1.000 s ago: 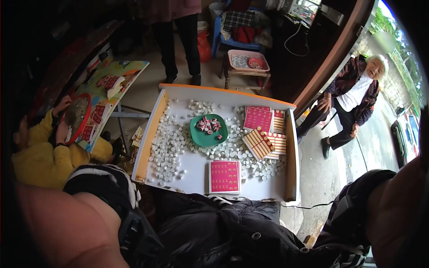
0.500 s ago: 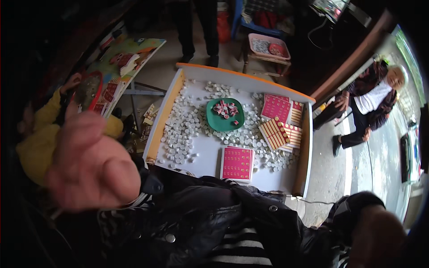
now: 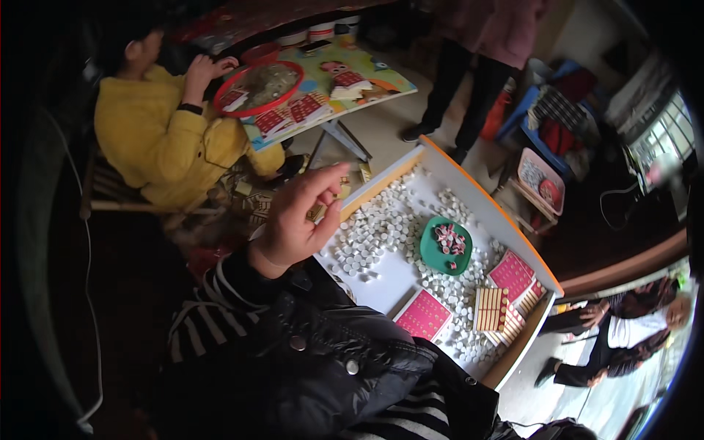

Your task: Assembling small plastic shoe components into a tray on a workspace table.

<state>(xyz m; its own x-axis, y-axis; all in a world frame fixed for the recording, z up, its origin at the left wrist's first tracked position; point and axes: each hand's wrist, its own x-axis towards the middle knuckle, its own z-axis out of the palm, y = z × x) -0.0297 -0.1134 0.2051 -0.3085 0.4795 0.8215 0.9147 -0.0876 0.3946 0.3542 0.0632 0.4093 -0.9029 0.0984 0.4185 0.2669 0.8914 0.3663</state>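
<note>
My left hand [image 3: 297, 220] is raised at the near left corner of a white tray with raised walls [image 3: 381, 293]. Its fingers are loosely bent, the thumb stands apart, and nothing shows in it. Many small white round caps [image 3: 381, 227] lie scattered over the tray. Among them sits a green square dish [image 3: 433, 257] holding small red-and-white pieces [image 3: 449, 240]. Close to my body rests a stack of pink printed sheets [image 3: 423, 314]. More pink sheets [image 3: 512, 270] and cream-and-red striped sheets [image 3: 490, 308] overlap at the tray's right end. My right hand is out of view.
At the left a person in yellow [image 3: 158, 132] sits by a colourful table [image 3: 389, 84] bearing a red basin [image 3: 293, 83] and printed sheets. Someone in dark trousers [image 3: 469, 95] stands beyond. A pink tub [image 3: 541, 183] rests on a stool; another person [image 3: 631, 330] sits at right.
My view has swung left, bringing the person in yellow and their table fully in. My left hand now appears beside the tray's left wall; my right hand has left the view.
</note>
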